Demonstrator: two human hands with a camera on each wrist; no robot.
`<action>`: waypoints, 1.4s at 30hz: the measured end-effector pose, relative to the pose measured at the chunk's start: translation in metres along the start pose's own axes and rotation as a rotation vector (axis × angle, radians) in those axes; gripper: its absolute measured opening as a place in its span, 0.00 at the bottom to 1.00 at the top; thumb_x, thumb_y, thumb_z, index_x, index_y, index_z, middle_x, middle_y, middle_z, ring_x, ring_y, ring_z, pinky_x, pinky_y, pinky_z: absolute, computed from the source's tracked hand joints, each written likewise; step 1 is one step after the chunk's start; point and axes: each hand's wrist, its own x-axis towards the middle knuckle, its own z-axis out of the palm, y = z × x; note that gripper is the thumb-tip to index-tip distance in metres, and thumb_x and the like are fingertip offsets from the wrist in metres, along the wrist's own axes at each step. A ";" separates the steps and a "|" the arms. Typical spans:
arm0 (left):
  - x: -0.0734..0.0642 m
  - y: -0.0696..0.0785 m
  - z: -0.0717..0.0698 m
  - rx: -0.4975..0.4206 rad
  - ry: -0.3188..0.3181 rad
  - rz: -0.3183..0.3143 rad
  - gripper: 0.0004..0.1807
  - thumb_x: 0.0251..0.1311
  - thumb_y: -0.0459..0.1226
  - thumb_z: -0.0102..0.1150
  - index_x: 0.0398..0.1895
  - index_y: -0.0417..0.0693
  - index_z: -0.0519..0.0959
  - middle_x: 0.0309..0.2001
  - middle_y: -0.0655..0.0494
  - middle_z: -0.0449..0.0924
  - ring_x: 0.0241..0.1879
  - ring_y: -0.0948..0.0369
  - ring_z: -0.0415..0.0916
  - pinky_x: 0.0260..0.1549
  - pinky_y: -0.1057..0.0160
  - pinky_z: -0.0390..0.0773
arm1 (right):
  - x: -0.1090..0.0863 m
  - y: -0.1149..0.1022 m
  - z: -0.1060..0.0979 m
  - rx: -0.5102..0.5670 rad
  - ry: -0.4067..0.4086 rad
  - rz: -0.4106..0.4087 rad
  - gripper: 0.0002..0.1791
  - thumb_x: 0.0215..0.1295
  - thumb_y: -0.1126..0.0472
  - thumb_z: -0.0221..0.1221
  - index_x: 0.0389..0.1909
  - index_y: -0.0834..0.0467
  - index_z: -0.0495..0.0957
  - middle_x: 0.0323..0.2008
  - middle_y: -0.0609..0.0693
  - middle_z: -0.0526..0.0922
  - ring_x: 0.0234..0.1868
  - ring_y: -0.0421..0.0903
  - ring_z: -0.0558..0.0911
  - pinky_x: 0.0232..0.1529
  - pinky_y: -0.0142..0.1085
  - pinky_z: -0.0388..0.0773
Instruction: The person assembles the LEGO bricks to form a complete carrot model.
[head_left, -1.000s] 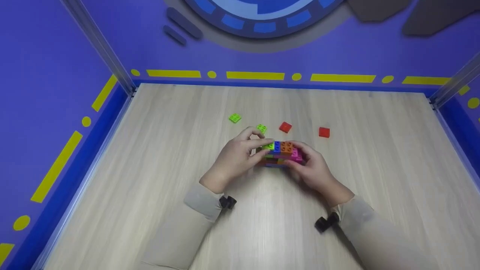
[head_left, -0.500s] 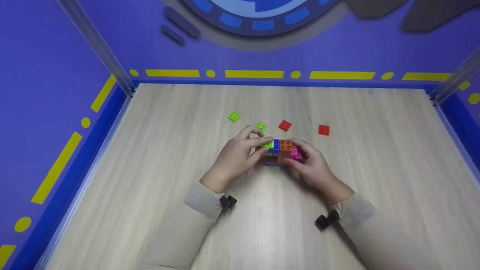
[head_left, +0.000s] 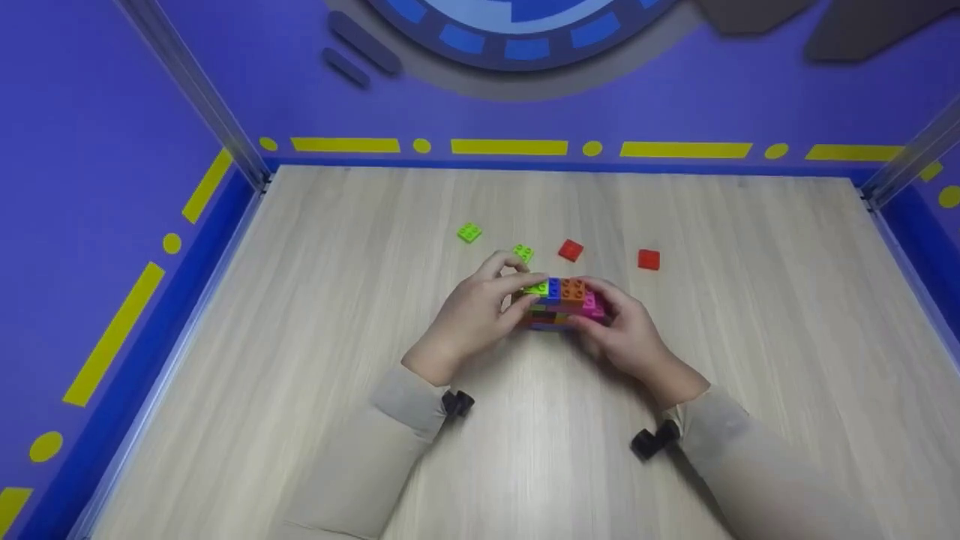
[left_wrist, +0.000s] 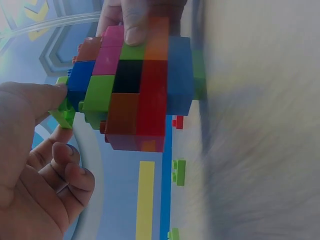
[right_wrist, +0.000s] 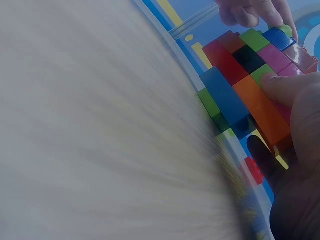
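Note:
A multi-layered stack of toy building bricks [left_wrist: 129, 95] in red, blue, green, orange, pink and black is between my two hands. My left hand [head_left: 472, 315] pinches a light green brick [left_wrist: 64, 114] between thumb and index finger at the stack's upper left. Beside that green brick are a blue brick [head_left: 554, 288] and an orange brick [head_left: 574, 290] in the top layer. My right hand [head_left: 630, 336] grips the stack's right end, its thumb [right_wrist: 282, 86] pressed on the near face. In the left wrist view the pinched brick looks slanted; whether it is seated cannot be told.
Beyond the hands lie loose flat bricks: a green one [head_left: 469, 232], another green one [head_left: 523, 253] close to the left fingers, a red one [head_left: 571, 250] and a second red one [head_left: 649, 259]. Purple-blue walls [head_left: 510, 120] bound the wooden table [head_left: 360, 225] at its back and sides.
Both hands keep their hold on the stack and the green brick, almost still. The whole head view shifts slightly; the loose bricks stay where they lie.

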 end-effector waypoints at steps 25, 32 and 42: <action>-0.002 -0.046 0.027 -0.547 -0.081 -0.249 0.26 0.68 0.36 0.80 0.68 0.47 0.84 0.66 0.50 0.85 0.64 0.52 0.85 0.72 0.47 0.83 | 0.000 0.001 0.003 0.045 -0.002 0.058 0.35 0.72 0.68 0.75 0.78 0.59 0.77 0.69 0.59 0.85 0.64 0.36 0.84 0.65 0.22 0.81; -0.001 -0.047 0.027 -0.590 -0.070 -0.288 0.27 0.68 0.36 0.81 0.68 0.50 0.85 0.65 0.52 0.87 0.64 0.54 0.85 0.72 0.48 0.84 | 0.004 0.001 -0.008 0.105 0.028 0.003 0.23 0.92 0.60 0.51 0.79 0.61 0.77 0.75 0.61 0.83 0.72 0.33 0.80 0.75 0.23 0.72; 0.000 -0.048 0.030 -0.599 -0.065 -0.290 0.26 0.67 0.38 0.82 0.67 0.53 0.86 0.64 0.55 0.88 0.63 0.56 0.85 0.71 0.50 0.83 | 0.024 0.021 -0.053 -0.034 0.312 0.006 0.21 0.91 0.59 0.53 0.73 0.66 0.80 0.66 0.64 0.87 0.63 0.35 0.82 0.66 0.24 0.75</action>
